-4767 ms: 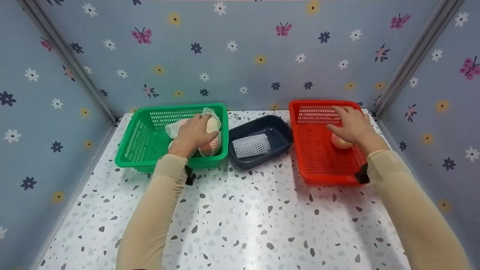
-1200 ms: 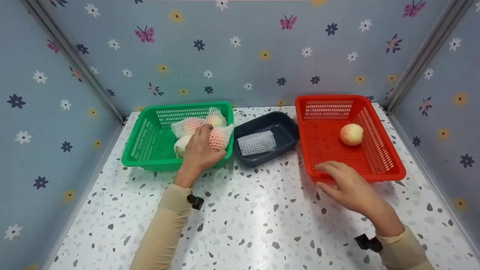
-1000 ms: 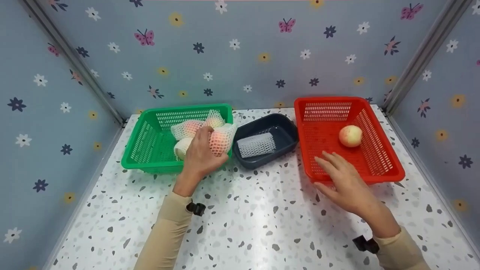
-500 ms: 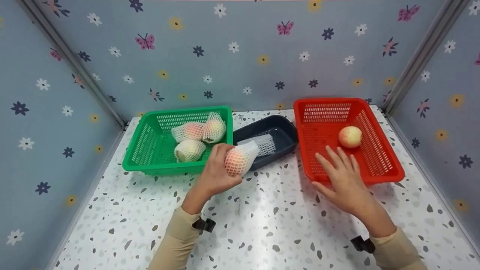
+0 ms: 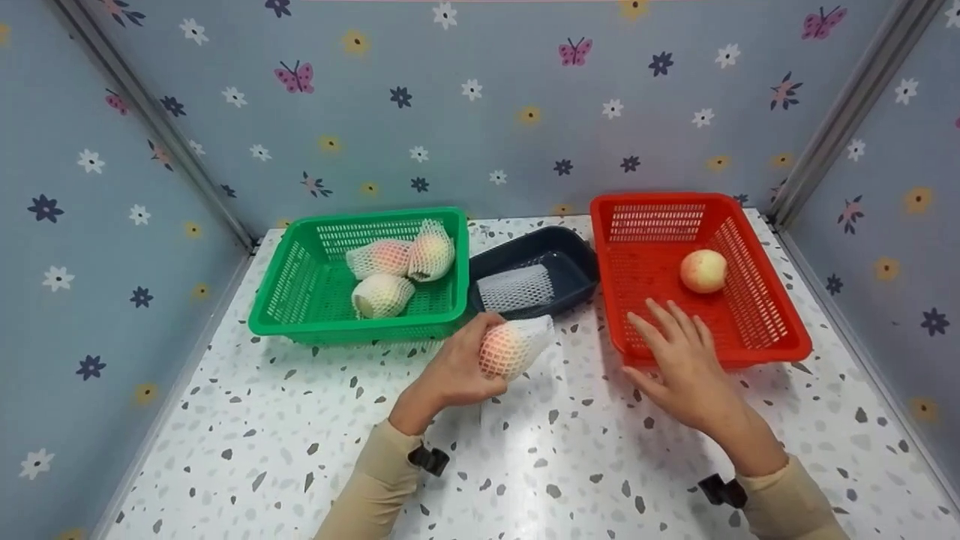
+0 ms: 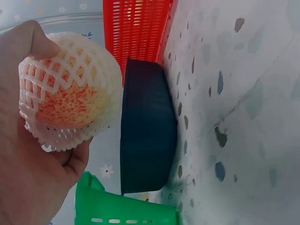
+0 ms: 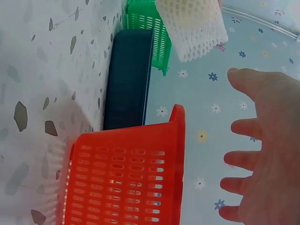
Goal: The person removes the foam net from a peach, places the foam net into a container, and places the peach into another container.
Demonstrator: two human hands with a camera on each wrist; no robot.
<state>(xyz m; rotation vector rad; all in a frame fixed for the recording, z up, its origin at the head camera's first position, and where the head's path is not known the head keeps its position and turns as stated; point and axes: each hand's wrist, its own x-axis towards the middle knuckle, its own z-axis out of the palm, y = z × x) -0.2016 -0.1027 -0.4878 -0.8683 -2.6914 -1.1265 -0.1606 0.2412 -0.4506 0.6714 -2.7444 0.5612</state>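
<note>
My left hand (image 5: pixel 460 369) grips a peach (image 6: pixel 70 101) wrapped in a white foam net (image 5: pixel 536 334), held above the table in front of the dark tray. In the left wrist view the net's open end shows the peach's red-speckled skin. My right hand (image 5: pixel 688 373), fingers spread, hovers over the near left corner of the red basket (image 5: pixel 772 300) and holds nothing. A bare peach (image 5: pixel 703 271) lies inside that basket. Several netted fruits, one of them a netted peach (image 5: pixel 382 295), sit in the green basket (image 5: pixel 296 330) at the left.
Between the two baskets stands a dark blue tray (image 5: pixel 574 262) with an empty foam net (image 5: pixel 516 288) lying in it. Speckled white table (image 5: pixel 300 450) runs in front. Flowered panels (image 5: pixel 480 97) close off the back and both sides.
My left hand has lifted the netted peach out of the green basket and carried it right, to the table's middle. My right hand, earlier over the bare peach, has drawn back toward the red basket's near edge.
</note>
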